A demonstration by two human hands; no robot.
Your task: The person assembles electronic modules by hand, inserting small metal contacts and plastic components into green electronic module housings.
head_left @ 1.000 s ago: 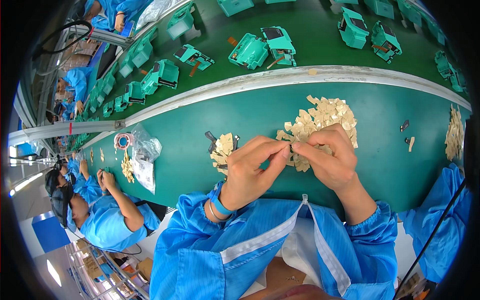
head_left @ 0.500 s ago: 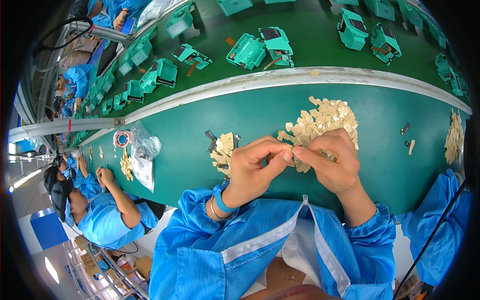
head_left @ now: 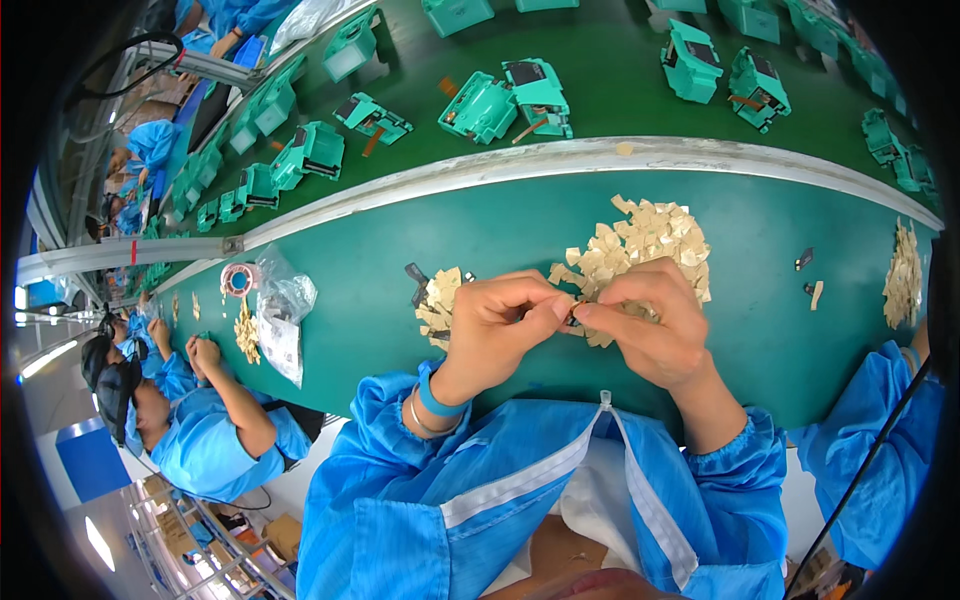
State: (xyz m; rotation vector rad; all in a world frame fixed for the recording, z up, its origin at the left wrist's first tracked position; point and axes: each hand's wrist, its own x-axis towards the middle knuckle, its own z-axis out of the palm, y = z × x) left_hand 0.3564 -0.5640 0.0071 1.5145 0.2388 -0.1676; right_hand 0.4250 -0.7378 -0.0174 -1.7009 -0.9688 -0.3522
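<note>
My left hand (head_left: 500, 330) and my right hand (head_left: 658, 328) meet over the green bench, thumbs and forefingers pinched together. Between the fingertips shows a small dark part (head_left: 572, 318), mostly covered by the fingers; its exact kind cannot be made out. Just beyond my right hand lies a large heap of small cream-coloured pieces (head_left: 655, 235), thin and roughly square. Left of my left hand is a smaller heap of like pieces (head_left: 440, 298), with a few small black parts (head_left: 415, 272) at its edge.
Beyond a pale metal rail (head_left: 500, 165), green plastic housings (head_left: 480, 108) stand on a dark green belt. To the left are a clear plastic bag (head_left: 285, 310) and a tape roll (head_left: 238, 279). Small black parts (head_left: 804, 258) lie at right. Co-workers (head_left: 210, 410) sit on both sides.
My fingertips have parted slightly, and the dark part between them now shows. My left hand has shifted a little to the left. The housings stand slightly further left in the picture.
</note>
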